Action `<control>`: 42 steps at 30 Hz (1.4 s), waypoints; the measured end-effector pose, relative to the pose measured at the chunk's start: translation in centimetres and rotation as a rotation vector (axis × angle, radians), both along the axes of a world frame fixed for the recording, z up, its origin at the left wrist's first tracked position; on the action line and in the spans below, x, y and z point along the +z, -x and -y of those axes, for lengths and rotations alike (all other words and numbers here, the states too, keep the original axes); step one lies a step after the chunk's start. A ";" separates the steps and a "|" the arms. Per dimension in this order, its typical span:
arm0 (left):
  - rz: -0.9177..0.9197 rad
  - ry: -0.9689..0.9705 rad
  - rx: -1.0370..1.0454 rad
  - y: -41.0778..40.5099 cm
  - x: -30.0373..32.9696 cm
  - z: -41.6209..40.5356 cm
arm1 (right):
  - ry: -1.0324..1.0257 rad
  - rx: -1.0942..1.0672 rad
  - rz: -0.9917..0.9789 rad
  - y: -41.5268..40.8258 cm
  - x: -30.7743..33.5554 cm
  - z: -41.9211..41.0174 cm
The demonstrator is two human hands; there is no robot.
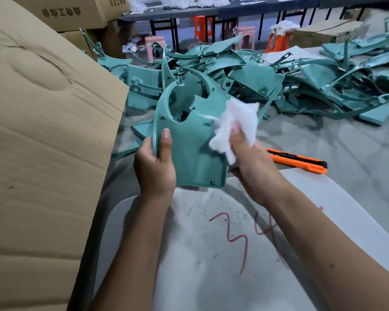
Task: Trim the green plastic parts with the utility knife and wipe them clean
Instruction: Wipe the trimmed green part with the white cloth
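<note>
Over the white board marked in red [211, 243], the left hand [154, 167] gripped the curved green plastic panel [191, 140] while the right hand [249, 162], clutching a crumpled white cloth [234, 124], wiped it, the orange utility knife [299, 161] lying just beside on the grey surface [323, 140] — a loose grip could drop the panel.

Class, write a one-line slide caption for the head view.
Left hand holds green plastic part while right hand wipes with white cloth.

Both forearms were bare up to the frame's edge, no sleeves, gloves, watch or rings showing; the left hand [154, 169] had short-trimmed nails.
</note>
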State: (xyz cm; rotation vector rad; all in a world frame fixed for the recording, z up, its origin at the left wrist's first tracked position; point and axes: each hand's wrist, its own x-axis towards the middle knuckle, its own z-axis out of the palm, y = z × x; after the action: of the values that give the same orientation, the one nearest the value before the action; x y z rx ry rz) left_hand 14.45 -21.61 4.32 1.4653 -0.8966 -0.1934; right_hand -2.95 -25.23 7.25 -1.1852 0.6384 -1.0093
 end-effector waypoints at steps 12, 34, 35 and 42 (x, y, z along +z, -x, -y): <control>0.016 0.029 -0.104 0.7 0.7 -0.6 | -0.076 0.171 0.176 0.1 -0.6 0.7; 0.121 0.066 0.350 0.5 1.0 -0.7 | 0.051 0.277 -0.009 -0.4 -1.7 -0.8; 0.111 0.084 0.324 0.7 1.0 -0.7 | 0.076 0.162 -0.049 -1.0 -1.8 -0.8; -0.147 0.138 0.050 1.4 1.2 0.0 | 0.243 -0.090 -0.149 0.1 -0.9 0.7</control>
State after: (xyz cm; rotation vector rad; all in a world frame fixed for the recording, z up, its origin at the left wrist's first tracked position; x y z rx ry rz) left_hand 13.07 -21.66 5.48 1.3258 -0.7388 -0.1953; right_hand -3.03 -25.90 6.30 -1.4664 0.7055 -1.1039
